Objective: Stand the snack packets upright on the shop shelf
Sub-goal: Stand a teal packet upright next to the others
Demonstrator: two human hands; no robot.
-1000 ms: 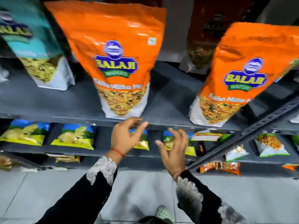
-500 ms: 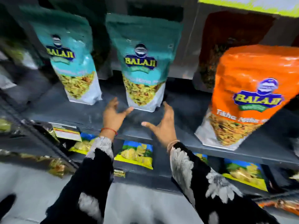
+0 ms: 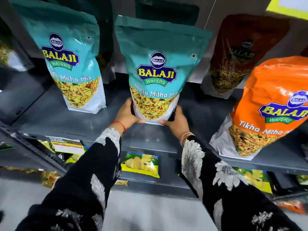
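now both hands, left [image 3: 127, 114] and right [image 3: 176, 120], open half a second ago, clasp the base of the middle teal foil snack packet [image 3: 156, 70] on the grey metal shelf [image 3: 50, 117], likely straightening it.

"Balaji Wafers Khatta Mitha Mix" on teal packet [image 3: 156, 70]; "Tikha Mitha" on orange packet [image 3: 273, 104]

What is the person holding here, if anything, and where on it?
Both hands, left hand and right hand, grip the middle teal packet at its bottom corners.
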